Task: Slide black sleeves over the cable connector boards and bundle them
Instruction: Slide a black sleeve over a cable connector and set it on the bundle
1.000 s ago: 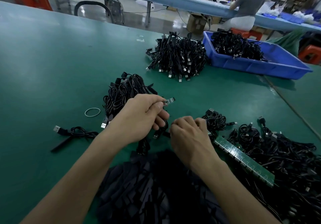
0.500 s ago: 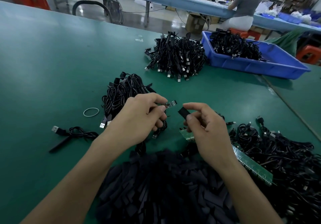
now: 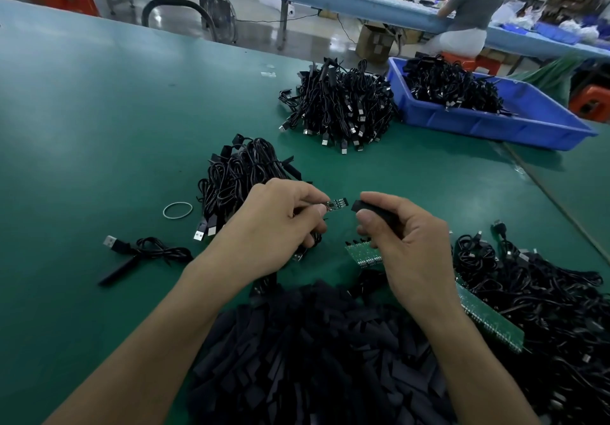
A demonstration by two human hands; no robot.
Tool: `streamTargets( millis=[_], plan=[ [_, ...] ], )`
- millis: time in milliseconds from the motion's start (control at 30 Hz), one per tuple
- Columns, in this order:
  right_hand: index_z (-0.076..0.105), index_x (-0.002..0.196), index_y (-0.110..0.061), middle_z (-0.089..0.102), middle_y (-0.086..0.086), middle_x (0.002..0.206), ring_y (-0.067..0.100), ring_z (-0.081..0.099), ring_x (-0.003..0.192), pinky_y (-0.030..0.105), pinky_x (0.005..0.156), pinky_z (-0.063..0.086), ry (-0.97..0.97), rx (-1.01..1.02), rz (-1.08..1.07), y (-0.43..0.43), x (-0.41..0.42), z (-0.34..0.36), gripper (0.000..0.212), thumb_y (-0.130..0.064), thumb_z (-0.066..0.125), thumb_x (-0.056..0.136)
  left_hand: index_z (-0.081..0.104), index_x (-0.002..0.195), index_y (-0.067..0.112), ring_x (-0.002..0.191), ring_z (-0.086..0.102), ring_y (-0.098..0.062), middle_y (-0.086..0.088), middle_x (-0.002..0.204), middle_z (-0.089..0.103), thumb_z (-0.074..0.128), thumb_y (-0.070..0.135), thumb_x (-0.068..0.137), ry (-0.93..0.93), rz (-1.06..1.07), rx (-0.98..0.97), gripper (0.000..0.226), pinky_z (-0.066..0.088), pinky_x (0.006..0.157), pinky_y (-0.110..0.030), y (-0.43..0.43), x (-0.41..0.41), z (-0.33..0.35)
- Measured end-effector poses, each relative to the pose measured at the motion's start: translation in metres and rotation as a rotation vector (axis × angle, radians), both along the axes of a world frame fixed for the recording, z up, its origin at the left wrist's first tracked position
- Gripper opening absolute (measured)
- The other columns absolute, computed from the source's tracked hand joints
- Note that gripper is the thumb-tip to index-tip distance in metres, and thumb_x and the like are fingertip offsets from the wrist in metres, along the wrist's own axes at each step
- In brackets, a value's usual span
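My left hand (image 3: 274, 226) pinches a small green connector board (image 3: 337, 204) at the end of a black cable, the board pointing right. My right hand (image 3: 406, 243) pinches a black sleeve (image 3: 369, 209), its open end a short gap from the board's tip. A heap of loose black sleeves (image 3: 313, 352) lies in front of me between my forearms. A green panel of boards (image 3: 488, 319) lies under my right wrist, partly hidden. Unsleeved cables (image 3: 544, 292) are piled at the right.
A bundle of cables (image 3: 241, 173) sits behind my left hand, a rubber band (image 3: 177, 210) and a single sleeved cable (image 3: 138, 253) to its left. A bigger cable pile (image 3: 340, 104) and a blue bin (image 3: 488, 117) of cables stand farther back. A person sits at another table behind.
My right hand lifted off the table with a black sleeve and brought it up level with the board in my left hand, closing the gap between them.
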State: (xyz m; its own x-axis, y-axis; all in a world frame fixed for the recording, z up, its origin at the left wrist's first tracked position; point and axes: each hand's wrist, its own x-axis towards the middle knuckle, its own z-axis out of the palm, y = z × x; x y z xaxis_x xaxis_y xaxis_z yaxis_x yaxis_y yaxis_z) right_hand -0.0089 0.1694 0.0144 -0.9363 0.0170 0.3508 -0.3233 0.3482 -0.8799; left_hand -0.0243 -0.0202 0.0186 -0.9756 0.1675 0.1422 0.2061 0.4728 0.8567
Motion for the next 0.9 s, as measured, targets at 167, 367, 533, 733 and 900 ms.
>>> streamTargets(
  millis=[167,367,533,733,900],
  plan=[
    [0.067,0.101,-0.034,0.074,-0.014,0.08,0.001,0.07,0.073,0.011,0.067,0.051,0.022,-0.007,0.025,-0.0017,0.0016,0.0006,0.021,-0.016,0.069,0.091,0.071,0.116,0.023,0.06,0.068,-0.001,0.018,0.078,0.074,0.058,0.021,0.101,0.0,-0.018,-0.004,0.019,0.051,0.052,-0.014,0.001,0.0011,0.0008],
    [0.068,0.098,-0.037,0.075,-0.012,0.078,0.003,0.07,0.069,0.014,0.066,0.052,0.055,0.014,-0.024,-0.0018,0.0025,-0.0016,0.021,-0.017,0.07,0.09,0.07,0.112,0.026,0.06,0.068,-0.002,0.019,0.079,0.073,0.056,0.02,0.102,-0.023,-0.055,0.007,0.017,0.05,0.053,-0.013,0.0031,0.0021,0.0011],
    [0.069,0.098,-0.037,0.074,-0.013,0.078,0.004,0.071,0.069,0.014,0.064,0.053,0.083,0.006,-0.059,-0.0038,0.0038,-0.0035,0.019,-0.021,0.071,0.088,0.066,0.1,0.034,0.057,0.067,-0.002,0.017,0.076,0.073,0.055,0.02,0.103,-0.023,-0.074,0.031,0.018,0.05,0.052,-0.015,0.0045,0.003,0.0035],
    [0.069,0.101,-0.037,0.073,-0.019,0.079,0.004,0.07,0.069,0.013,0.065,0.053,0.079,0.009,-0.049,-0.0055,0.0054,-0.0014,0.021,-0.041,0.066,0.081,0.067,0.099,0.032,0.053,0.065,-0.004,0.013,0.074,0.073,0.055,0.018,0.102,-0.042,-0.07,0.072,0.019,0.049,0.052,-0.016,0.004,0.0036,0.0049],
    [0.068,0.104,-0.035,0.072,-0.018,0.076,0.004,0.07,0.068,0.014,0.065,0.053,0.089,0.039,-0.059,-0.0042,0.0048,-0.0022,0.02,-0.036,0.068,0.084,0.068,0.099,0.03,0.053,0.065,-0.005,0.011,0.074,0.073,0.056,0.018,0.102,-0.045,-0.078,0.096,0.018,0.049,0.051,-0.017,0.0055,0.0044,0.0052]
  ],
)
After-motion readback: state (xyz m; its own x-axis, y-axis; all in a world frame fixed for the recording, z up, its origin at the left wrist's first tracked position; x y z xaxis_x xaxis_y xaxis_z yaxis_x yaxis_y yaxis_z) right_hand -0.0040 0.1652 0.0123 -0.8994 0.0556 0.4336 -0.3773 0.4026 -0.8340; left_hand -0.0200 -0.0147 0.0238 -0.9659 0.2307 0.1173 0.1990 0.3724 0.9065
